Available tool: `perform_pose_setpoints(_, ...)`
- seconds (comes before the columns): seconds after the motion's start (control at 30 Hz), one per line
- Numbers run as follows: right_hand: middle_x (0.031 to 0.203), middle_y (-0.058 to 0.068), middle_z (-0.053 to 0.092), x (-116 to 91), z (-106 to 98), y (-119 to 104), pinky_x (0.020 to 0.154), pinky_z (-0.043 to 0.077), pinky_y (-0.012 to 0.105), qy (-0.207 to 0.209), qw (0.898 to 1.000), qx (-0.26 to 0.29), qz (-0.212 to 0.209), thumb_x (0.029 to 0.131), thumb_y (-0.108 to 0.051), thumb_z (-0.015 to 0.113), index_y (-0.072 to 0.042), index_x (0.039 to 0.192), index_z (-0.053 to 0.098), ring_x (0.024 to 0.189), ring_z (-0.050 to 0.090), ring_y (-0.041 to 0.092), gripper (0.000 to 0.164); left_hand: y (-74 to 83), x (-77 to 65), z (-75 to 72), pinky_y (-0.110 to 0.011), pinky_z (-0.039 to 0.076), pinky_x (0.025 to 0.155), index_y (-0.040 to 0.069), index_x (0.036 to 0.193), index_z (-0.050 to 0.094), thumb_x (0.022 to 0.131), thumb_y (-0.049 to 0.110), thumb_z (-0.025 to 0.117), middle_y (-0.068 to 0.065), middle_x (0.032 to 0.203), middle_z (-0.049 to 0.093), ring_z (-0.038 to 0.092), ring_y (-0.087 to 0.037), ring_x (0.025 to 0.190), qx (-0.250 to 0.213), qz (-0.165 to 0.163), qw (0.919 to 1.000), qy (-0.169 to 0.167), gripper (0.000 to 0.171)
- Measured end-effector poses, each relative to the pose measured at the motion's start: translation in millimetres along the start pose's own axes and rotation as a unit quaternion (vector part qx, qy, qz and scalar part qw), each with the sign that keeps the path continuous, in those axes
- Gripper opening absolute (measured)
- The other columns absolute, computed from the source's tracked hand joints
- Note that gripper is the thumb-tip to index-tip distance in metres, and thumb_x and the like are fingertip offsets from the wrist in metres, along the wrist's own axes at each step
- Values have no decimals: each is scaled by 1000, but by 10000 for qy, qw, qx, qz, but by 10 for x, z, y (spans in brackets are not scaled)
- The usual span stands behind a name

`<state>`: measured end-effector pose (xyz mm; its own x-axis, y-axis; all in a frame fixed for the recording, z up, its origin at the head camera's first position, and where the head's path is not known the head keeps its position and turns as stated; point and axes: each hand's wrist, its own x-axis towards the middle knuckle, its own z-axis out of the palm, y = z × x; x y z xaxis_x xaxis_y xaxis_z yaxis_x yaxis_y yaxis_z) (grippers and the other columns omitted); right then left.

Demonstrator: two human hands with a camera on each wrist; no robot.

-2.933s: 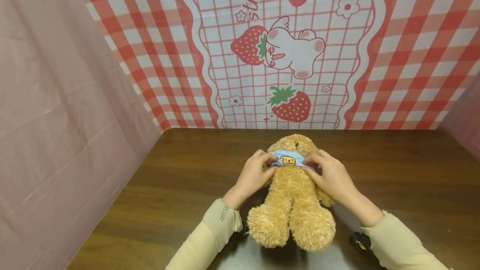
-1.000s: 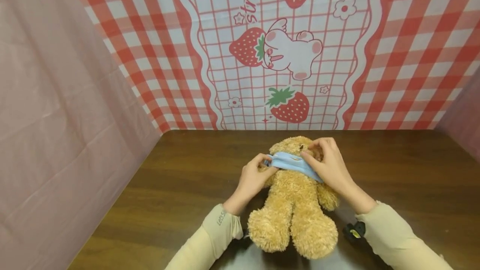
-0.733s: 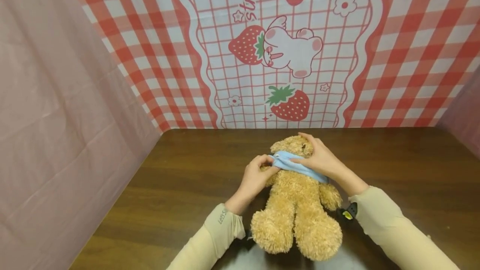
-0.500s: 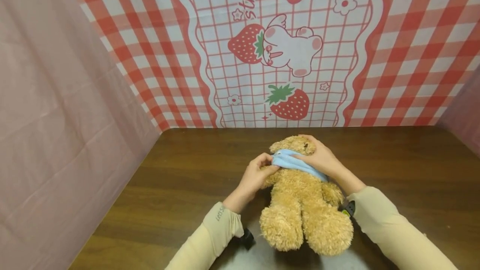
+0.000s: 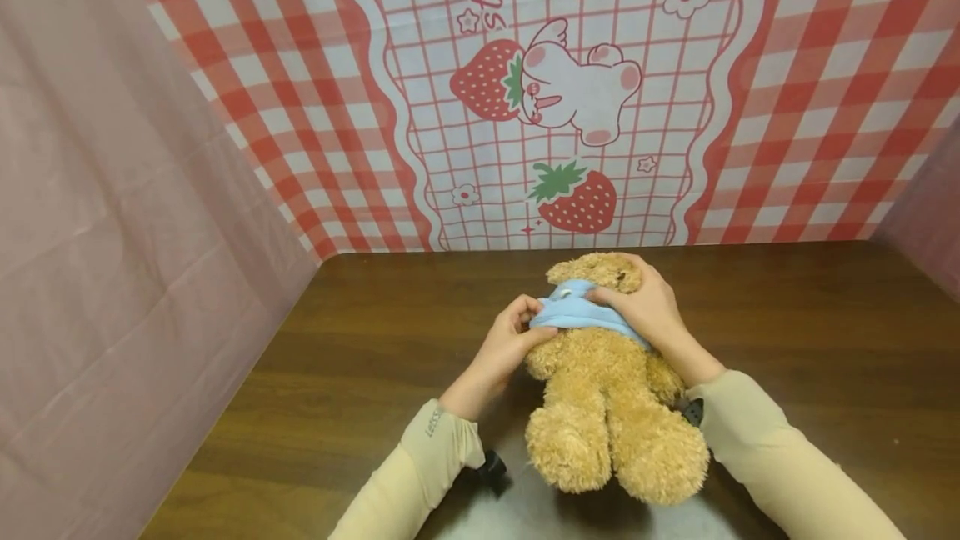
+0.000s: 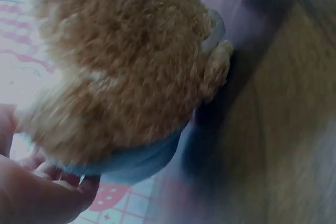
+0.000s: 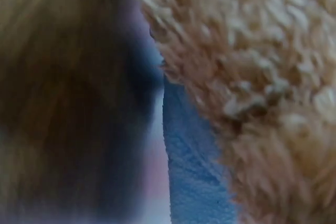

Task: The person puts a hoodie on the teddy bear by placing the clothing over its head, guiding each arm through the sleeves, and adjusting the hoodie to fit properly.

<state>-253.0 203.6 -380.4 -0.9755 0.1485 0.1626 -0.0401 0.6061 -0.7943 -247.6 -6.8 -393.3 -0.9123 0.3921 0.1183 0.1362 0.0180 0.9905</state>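
Observation:
A fluffy tan teddy bear (image 5: 592,365) lies on its back, its feet toward me. Around its neck runs a light blue scarf (image 5: 585,315) with a small white spot near its upper edge. My left hand (image 5: 502,344) pinches the scarf at its left side, thumb below and fingers above. My right hand (image 5: 652,307) grips the bear at the side of its head, the thumb lying over the scarf and the other fingers partly hidden behind the head. In the right wrist view, fur and blue scarf (image 7: 194,161) show, but no fingers.
The bear is on a dark brown wooden table (image 5: 375,357). A red and white checked cloth (image 5: 300,107) with strawberries hangs behind the table's far edge, and a pink curtain (image 5: 135,232) is at the left. Black wrist devices show under both sleeves.
My right hand has gone from the scarf's right side to the bear's head. The scarf has turned round the neck, taking its bear-face patch out of sight. The bear's legs have shifted right.

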Motion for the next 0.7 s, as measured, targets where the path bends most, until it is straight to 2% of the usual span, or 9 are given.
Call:
perform_pose_setpoints(0.2,137,17,41,19,-72,27,91,36,53,302,9990,203,250,73,-55,65,-16,138,38,118,41,39,80,46,-25,-35,-21,39,62,0,98,49,81,5,65,3,82,52,46,-8,71,471,285,9962,-673,24)
perform_pose_setpoints(0.3,137,17,41,35,-75,30,91,36,52,309,9981,299,445,73,-56,65,-18,138,37,118,41,39,80,74,-54,-65,-23,41,65,5,102,48,78,8,69,2,88,50,47,-10,76,1044,390,9888,-990,32)
perform_pose_setpoints(0.37,138,17,40,47,-75,37,91,36,52,301,9972,371,577,73,-56,66,-19,138,37,119,40,39,80,94,-72,-77,-23,41,65,9,104,47,75,9,71,2,92,48,46,-10,79,1536,482,9808,-1100,37)
perform_pose_setpoints(0.5,140,17,37,69,-72,55,93,34,53,275,9952,582,730,73,-54,66,-20,139,36,120,38,40,80,101,-86,-59,-21,38,59,14,103,47,72,10,69,0,90,50,45,-10,67,2545,772,9598,-897,38)
perform_pose_setpoints(0.63,142,18,33,88,-52,55,93,34,53,228,9931,780,846,74,-53,66,-19,141,33,120,38,40,81,103,-92,-22,-18,35,54,15,94,51,71,9,67,0,82,54,42,-8,59,3179,1107,9410,-358,29)
perform_pose_setpoints(0.7,141,18,34,95,-35,42,93,34,52,230,9921,850,889,74,-51,67,-19,141,33,118,39,39,81,114,-99,-11,-19,33,54,15,88,52,70,9,67,1,77,53,42,-8,59,3483,1290,9284,-123,24)
